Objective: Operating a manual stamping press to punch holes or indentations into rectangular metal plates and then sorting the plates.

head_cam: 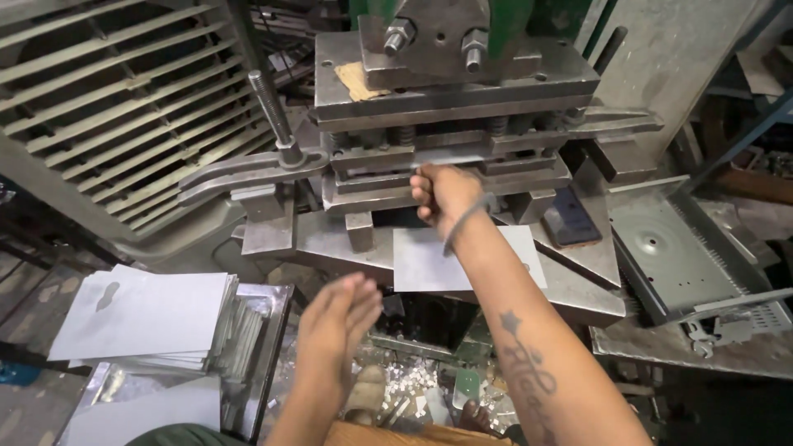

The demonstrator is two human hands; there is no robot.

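right hand (pixel 442 194) is up at the mouth of the press die (pixel 450 157), at about 12 o'clock from the person's body. fingers curled in, closed on the far edge of a flat grey metal sheet (pixel 429 260); the sheet lies on the press bed (pixel 578 289), its near edge hanging toward 6 o'clock. a thin band sits around the right wrist.

left hand (pixel 337 318) hovers at about 7 o'clock from the sheet, fingers straight and together, palm turned inward, holding nothing and touching nothing.

stack of the same grey sheets (pixel 140 318) sits at 9 o'clock from the left hand, near but apart from it, resting on a shiny metal tray (pixel 268 347). another loose sheet lies at the lower left edge of view.

a clamp arm with a threaded stud (pixel 268 103) reaches in at 10 o'clock from the right hand. two large nuts (pixel 396 37) stand on top of the die block. at 3 o'clock, well apart, a perforated metal tray (pixel 677 256) lies tilted on the bench. small metal offcuts (pixel 409 384) lie scattered on the floor at 6 o'clock, below the bed.
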